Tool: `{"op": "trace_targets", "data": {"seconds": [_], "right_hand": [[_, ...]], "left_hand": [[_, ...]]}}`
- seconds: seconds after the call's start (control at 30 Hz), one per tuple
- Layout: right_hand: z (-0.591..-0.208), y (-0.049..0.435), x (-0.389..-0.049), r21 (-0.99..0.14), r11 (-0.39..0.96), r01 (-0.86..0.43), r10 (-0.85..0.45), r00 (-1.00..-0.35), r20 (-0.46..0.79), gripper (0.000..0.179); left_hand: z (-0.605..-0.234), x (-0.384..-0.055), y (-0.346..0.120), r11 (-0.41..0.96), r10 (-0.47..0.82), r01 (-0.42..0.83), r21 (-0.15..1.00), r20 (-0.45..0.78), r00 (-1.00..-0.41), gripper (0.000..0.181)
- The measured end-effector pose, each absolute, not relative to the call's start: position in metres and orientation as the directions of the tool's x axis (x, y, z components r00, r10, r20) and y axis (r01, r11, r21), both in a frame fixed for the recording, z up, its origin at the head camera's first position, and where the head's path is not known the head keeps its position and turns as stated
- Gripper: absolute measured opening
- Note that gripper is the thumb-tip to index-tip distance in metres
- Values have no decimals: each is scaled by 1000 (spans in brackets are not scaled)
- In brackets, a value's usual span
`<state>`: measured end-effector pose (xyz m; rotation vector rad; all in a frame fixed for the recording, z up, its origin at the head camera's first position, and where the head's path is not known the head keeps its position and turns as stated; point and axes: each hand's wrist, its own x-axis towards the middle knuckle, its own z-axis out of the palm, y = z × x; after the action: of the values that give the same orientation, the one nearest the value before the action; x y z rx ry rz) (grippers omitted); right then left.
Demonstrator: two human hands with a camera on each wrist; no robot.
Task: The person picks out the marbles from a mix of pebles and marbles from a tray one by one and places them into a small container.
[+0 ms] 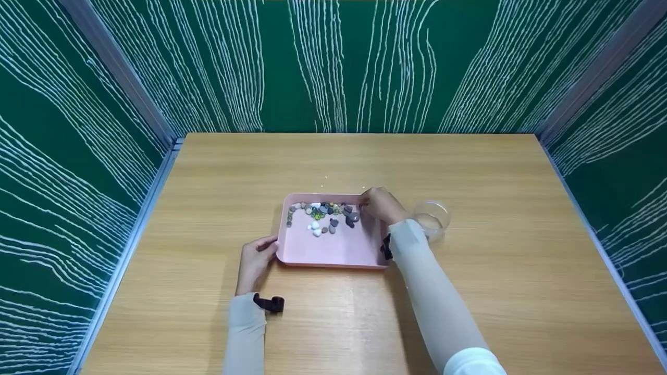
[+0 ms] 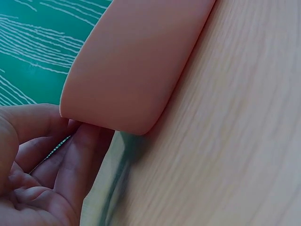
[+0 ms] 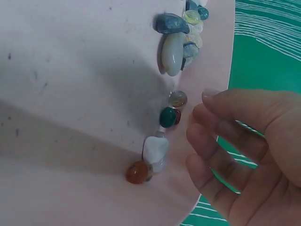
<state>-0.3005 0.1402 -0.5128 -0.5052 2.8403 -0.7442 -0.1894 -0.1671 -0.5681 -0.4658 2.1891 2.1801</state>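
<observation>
A pink tray holds small stones in many colours, grouped toward its back side. My left hand grips the tray's front left corner; in the left wrist view its fingertips meet the rim and outer wall. Over the back right corner is my right hand, fingers loosely bent with nothing visible between them. Beside those fingers, in the right wrist view, an orange stone, a white stone and a green stone line the tray wall. A long pale stone lies farther along.
A clear round container stands right of the tray, partly behind the right forearm. Tiny pale bits lie on the wooden table behind the tray. Green panels with white lines border the table.
</observation>
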Motion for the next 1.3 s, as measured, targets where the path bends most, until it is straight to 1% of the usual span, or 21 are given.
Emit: {"op": "trace_targets", "data": {"seconds": [0.17,0.33,0.6,0.83,1.03,1.1,1.3], "right_hand": [[-515,137,-300,-475,826,-302,-375,-925,-64,17],[-517,134,-300,-471,840,-270,-352,-931,-94,15],[-521,135,-299,-458,859,-230,-322,-937,-134,11],[-525,136,-297,-450,864,-224,-326,-932,-161,15],[-527,137,-296,-463,849,-255,-341,-933,-111,13],[-528,137,-297,-475,843,-253,-342,-933,-109,12],[-529,136,-297,-511,837,-196,-317,-935,-161,13]], "left_hand": [[-569,-189,-167,-30,-194,-228,973,-229,-954,29],[-570,-190,-166,-39,-194,-232,972,-235,-952,29],[-569,-190,-166,-6,-202,-244,970,-240,-949,29],[-569,-189,-166,-43,-185,-218,975,-222,-957,29],[-569,-189,-168,-16,-159,-167,986,-168,-973,29],[-570,-189,-168,-21,-153,-167,986,-168,-974,29],[-569,-190,-168,-28,-167,-183,983,-185,-968,29]]}}
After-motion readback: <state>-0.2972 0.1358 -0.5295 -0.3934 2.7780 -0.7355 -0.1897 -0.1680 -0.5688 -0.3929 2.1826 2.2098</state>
